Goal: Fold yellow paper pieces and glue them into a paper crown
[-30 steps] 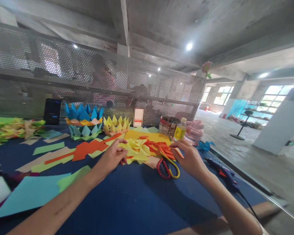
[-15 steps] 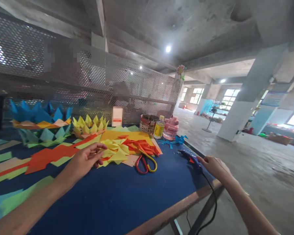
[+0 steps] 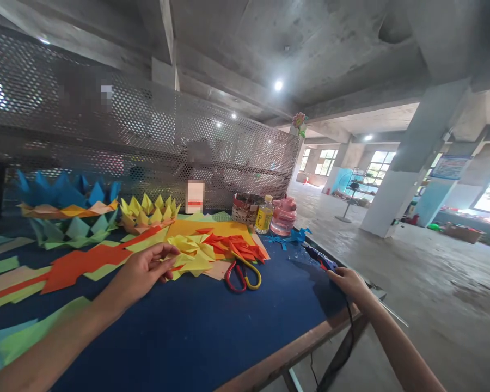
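At the left edge of a pile of folded yellow paper pieces (image 3: pixel 193 251), my left hand (image 3: pixel 145 272) has its fingers curled toward the thumb. Whatever lies between those fingertips is hidden. My right hand (image 3: pixel 351 284) grips a dark blue glue gun (image 3: pixel 322 258) with a red part, low over the table's right edge. Its black cord (image 3: pixel 350 332) hangs down past the edge. Folded orange-red paper pieces (image 3: pixel 239 246) lie beside the yellow ones. Scissors with one red and one yellow handle (image 3: pixel 253 279) rest in front, blades partly covered by the paper.
Blue (image 3: pixel 67 190) and yellow (image 3: pixel 149 209) paper crown shapes stand at the back left. Loose paper sheets (image 3: pixel 71 269) spread across the left. A round container (image 3: pixel 245 208), a yellow-labelled bottle (image 3: pixel 264 215) and a pink jug (image 3: pixel 283 218) stand at the back. A perforated metal screen (image 3: pixel 228 147) rises behind.
My right hand has shifted slightly down with the glue gun, whose nose has moved a little to the right. My left hand stays nearly in place.
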Motion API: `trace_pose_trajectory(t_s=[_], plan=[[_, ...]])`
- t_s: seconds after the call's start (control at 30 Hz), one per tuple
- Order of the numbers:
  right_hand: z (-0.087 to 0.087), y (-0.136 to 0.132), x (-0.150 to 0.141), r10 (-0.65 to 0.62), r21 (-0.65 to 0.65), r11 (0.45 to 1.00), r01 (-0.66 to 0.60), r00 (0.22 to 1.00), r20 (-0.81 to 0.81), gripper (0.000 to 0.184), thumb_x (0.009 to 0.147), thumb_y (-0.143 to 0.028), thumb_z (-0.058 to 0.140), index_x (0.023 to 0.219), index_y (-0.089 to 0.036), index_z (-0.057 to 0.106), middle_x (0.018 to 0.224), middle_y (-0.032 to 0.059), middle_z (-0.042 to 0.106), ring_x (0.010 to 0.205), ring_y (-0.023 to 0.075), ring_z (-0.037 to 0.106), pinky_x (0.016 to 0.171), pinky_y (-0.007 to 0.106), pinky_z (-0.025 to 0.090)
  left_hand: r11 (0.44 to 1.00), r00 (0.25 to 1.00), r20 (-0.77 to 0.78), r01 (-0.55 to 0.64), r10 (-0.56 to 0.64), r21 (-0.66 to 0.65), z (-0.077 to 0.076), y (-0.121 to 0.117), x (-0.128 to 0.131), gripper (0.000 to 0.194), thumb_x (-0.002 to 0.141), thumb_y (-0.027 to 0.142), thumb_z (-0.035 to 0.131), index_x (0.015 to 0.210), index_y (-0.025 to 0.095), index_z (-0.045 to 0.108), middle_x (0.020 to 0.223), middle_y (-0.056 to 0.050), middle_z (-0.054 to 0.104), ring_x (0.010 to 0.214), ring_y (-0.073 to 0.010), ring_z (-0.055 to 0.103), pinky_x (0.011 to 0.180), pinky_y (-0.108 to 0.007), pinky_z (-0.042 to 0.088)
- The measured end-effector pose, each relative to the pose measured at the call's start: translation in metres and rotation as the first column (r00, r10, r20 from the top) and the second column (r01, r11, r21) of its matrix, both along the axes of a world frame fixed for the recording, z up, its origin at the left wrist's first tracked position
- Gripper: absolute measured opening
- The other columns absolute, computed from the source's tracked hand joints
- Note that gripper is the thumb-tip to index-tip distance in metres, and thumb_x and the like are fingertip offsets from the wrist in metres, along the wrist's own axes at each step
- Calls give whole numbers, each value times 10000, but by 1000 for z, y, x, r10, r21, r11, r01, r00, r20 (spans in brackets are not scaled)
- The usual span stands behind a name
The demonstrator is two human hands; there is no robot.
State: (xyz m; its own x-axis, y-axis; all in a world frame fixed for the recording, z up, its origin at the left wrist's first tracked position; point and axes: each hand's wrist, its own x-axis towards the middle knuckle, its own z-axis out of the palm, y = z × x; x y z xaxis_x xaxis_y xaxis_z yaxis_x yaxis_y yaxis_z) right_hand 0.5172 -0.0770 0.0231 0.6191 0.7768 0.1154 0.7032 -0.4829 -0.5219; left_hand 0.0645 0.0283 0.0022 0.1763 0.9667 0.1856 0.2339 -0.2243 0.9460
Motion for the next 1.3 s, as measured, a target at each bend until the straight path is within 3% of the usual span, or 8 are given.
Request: trace_pose_trajectory(t_s=[0.07,0.17,0.4,0.6,0.73,0.9,1.13,1.3], plan=[[0,-6,-7,41,150,989,2,958,-283,243,695,-391,584,625,-158,602,537,13,572,512,136,545,482,224,377,1000,1000,17,1,-1,8,0,0,1,438,612,503,608,896,177,544,675,15,579,572,-158,572,587,-299,476],[4,-15,-21,184,368,928,56,790,-585,161,645,-312,651,686,-173,582,569,4,574,495,112,535,460,205,415,1000,1000,24,10,-11,23,1,-1,1,373,656,460,608,896,181,547,679,14,582,580,-157,575,585,-294,471],[16,-20,-41,365,445,891,85,450,-815,214,684,-230,644,890,-186,603,610,-8,582,403,52,414,322,135,300,1000,1000,21,13,-13,19,4,-5,1,367,652,444,606,904,182,559,684,5,593,583,-161,581,590,-301,478],[30,-10,-70,481,550,835,-15,504,-717,336,715,-368,699,999,-205,624,921,40,665,590,80,518,414,156,404,999,1000,0,22,-22,25,2,-3,0,386,654,467,619,895,171,566,606,6,590,577,-172,588,560,-290,473],[41,11,-105,554,561,809,-175,544,-630,359,607,-374,782,862,-155,657,810,36,668,552,69,478,422,173,382,994,1000,13,17,-19,111,0,-1,-1,365,683,471,616,892,177,559,700,-7,621,575,-163,606,546,-279,470],[46,48,-156,632,475,775,-418,509,-584,409,563,-433,793,796,-129,648,644,2,615,456,53,420,389,185,320,971,997,-48,-47,60,234,2,-1,-3,256,758,414,558,883,191,555,721,-1,622,592,-160,615,576,-272,486],[36,81,-209,756,407,641,-651,442,-483,435,618,-515,743,813,-132,671,616,-18,591,471,53,424,423,177,300,914,963,-215,-65,163,400,3,-2,-10,202,846,325,451,975,239,581,908,-28,692,804,-206,663,715,-303,506],[17,91,-216,784,463,618,-635,451,-426,445,652,-530,716,836,-126,689,707,28,644,557,91,499,471,192,346,870,956,-220,-63,194,489,1,1,-11,191,824,232,478,938,241,631,1004,-37,698,914,-216,656,816,-316,497]])
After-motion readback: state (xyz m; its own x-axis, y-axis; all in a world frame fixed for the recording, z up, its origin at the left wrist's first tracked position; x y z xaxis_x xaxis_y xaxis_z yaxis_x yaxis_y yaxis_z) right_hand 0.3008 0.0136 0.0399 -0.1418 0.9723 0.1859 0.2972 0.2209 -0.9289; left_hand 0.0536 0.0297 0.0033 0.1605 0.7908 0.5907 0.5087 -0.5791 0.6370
